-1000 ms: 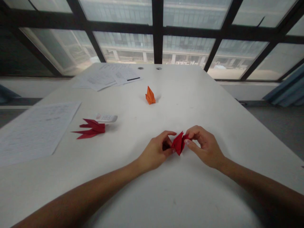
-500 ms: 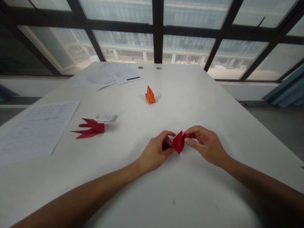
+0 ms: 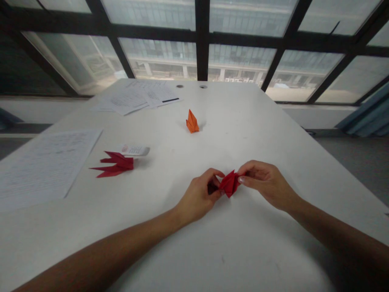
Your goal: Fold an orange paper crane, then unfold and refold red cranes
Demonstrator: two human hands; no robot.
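Note:
A small red origami piece [image 3: 230, 184] of folded paper is held between both hands, low over the white table [image 3: 225, 251]. My left hand [image 3: 202, 194] pinches its left side, thumb below and index finger above. On the right side, my right hand [image 3: 264, 180] grips an edge between thumb and fingertips. Parts of the folds are hidden behind the fingers. Farther off stands an orange origami figure [image 3: 192, 122] with a pointed top. To the left lies a dark red folded-paper piece [image 3: 117, 165] with several long points.
Beside the dark red piece is a white and grey printed object [image 3: 136, 151], its kind unclear. A printed sheet [image 3: 45, 166] lies at the left, and more papers [image 3: 130, 97] overlap at the far left corner. Dark-framed windows [image 3: 202, 40] rise behind the table.
My right hand has shifted slightly to the right, and the right side of the red origami piece is drawn outward with it. My left hand stays nearly still.

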